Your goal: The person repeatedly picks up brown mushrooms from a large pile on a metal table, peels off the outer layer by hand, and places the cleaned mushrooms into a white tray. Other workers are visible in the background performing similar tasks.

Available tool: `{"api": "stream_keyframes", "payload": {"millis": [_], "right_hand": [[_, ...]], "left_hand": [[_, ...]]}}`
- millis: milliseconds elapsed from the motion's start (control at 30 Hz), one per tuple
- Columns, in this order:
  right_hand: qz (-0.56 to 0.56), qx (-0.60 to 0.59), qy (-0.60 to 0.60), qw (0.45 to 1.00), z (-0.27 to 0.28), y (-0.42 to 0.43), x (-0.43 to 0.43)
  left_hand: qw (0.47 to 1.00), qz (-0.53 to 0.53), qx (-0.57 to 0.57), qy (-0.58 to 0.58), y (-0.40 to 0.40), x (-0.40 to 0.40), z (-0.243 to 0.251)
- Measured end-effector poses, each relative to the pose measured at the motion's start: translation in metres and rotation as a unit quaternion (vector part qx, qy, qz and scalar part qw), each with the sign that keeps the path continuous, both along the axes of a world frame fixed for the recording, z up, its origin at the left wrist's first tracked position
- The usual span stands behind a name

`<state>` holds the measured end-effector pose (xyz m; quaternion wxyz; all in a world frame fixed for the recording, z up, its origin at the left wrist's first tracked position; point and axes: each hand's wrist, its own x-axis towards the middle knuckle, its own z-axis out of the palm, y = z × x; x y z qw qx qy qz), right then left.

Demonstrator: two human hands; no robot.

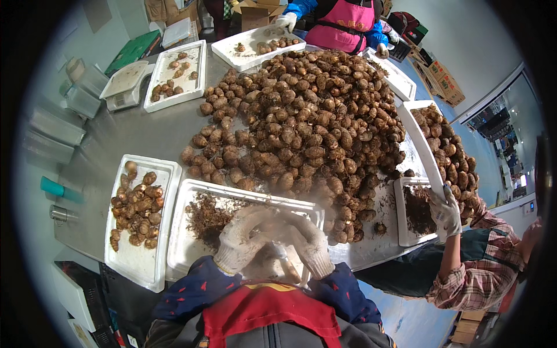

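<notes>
My left hand [241, 239] and my right hand [310, 245], both in soiled white knit gloves, meet above a white foam tray [174, 243]. Their fingers curl toward each other. A hazy blur covers the fingertips, so what they hold cannot be made out. Below and between the hands is a small tool with a wooden handle [290, 272] and a pale metal part; whether it is held or lies in the tray is unclear. Brown root fibres and peelings [211, 217] lie in the tray's left side. Just beyond rises a large heap of taro corms [304, 126].
Left of me, a foam tray [132, 261] holds trimmed corms. Farther back stand a weighing scale [126, 85] and two foam trays [198, 93] [239, 65] with some corms. A co-worker's gloved hand [446, 213] grips a full tray [420, 130] at right. Another person [343, 21] stands opposite.
</notes>
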<state>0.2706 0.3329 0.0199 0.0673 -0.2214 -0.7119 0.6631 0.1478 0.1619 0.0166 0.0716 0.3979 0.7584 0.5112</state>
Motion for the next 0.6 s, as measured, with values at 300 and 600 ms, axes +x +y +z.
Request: {"api": "stream_keyframes", "payload": {"millis": [300,600], "right_hand": [[0.017,0.251,-0.071,0.965,-0.015,-0.023,-0.023],[-0.014,0.231,-0.142,0.962,-0.026,-0.035,-0.032]], "left_hand": [[0.977,0.035,-0.166,0.126,-0.003,0.017,-0.029],[0.955,0.068,-0.270,0.098,-0.009,0.027,-0.050]]}}
